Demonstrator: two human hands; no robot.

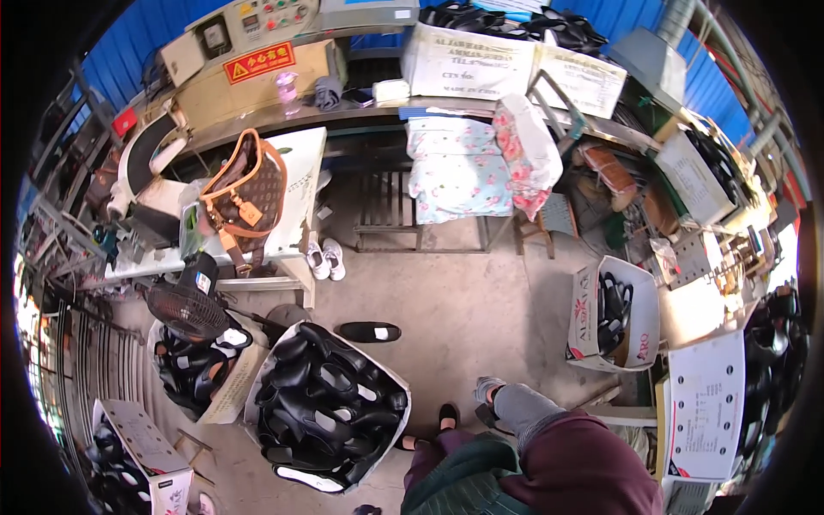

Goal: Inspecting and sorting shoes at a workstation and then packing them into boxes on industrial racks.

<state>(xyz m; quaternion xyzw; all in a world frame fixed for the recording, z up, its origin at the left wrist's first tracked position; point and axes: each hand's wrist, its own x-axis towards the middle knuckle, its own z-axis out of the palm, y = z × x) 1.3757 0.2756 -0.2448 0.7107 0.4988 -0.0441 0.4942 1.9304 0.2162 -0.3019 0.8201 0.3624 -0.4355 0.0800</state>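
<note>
Several open containers are sitting on the concrete floor (481,318), each holding glossy black shoe parts. Nearest the person, a large white sack (326,408) is bulging with a heap of curved black soles (330,395), piled loosely and shining in the light. Just left of it, a smaller box (202,373) is carrying more of the same, with a black fan (187,309) standing at its rim. At the lower left a white carton (142,446) is showing dark pieces too. To the right, another carton (614,318) is lying tilted with black straps inside. One black flat shoe (369,331) is lying alone on the floor just above the sack, and white sneakers (326,259) are resting near a tabletop (296,184) bearing a brown bag (249,193). Neither of the hands is appearing in view, so their grip cannot be told; only grey and maroon clothing is showing at the bottom edge.
</note>
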